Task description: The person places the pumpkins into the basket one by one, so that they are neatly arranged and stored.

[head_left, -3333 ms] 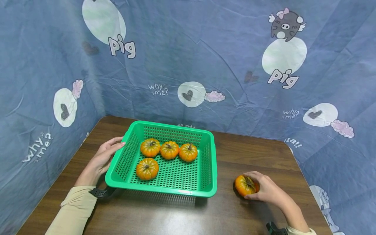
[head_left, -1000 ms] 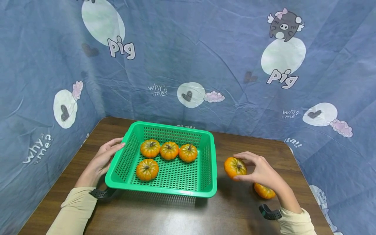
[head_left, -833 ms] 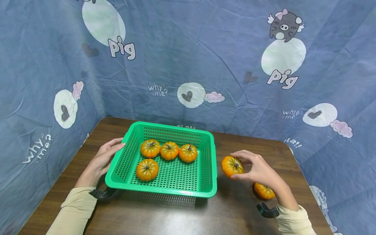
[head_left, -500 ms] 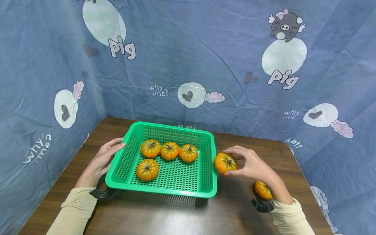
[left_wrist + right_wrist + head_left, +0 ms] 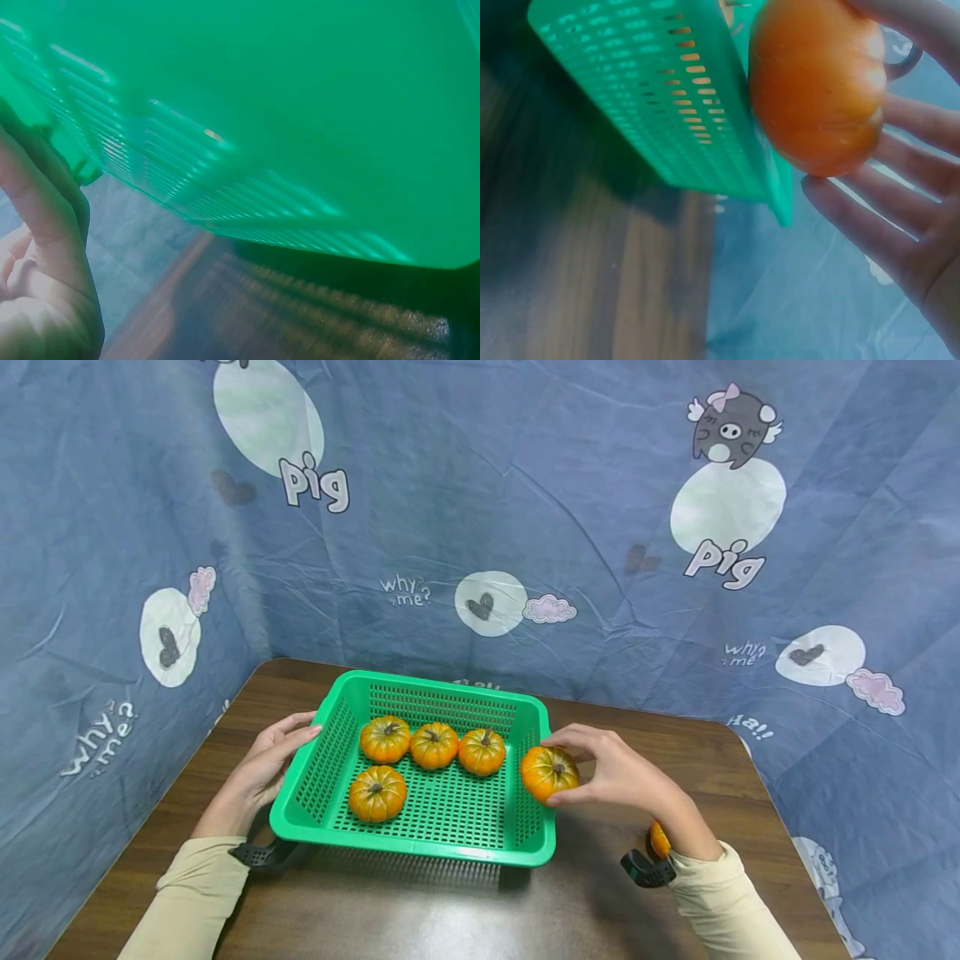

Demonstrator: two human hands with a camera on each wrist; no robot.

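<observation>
In the head view, my right hand [image 5: 611, 772] holds a small orange pumpkin [image 5: 550, 773] between thumb and fingers, above the right rim of a green plastic basket [image 5: 420, 842]. The right wrist view shows this pumpkin [image 5: 817, 90] from below, beside the basket's slotted wall [image 5: 660, 97]. Several like pumpkins sit in the basket: three along the back and one pumpkin [image 5: 377, 793] at the front left. My left hand [image 5: 258, 768] touches the basket's left side with fairly straight fingers. The left wrist view has these fingers [image 5: 45, 202] against the green wall.
Another pumpkin [image 5: 660, 839] lies on the brown wooden table [image 5: 600, 910], mostly hidden behind my right wrist. A blue patterned cloth [image 5: 480, 510] hangs behind the table and at both sides.
My right hand has lifted a pumpkin off the table at the right and carried it left to the basket's rim, uncovering another pumpkin, now mostly hidden again. My left hand and the basket stay put.
</observation>
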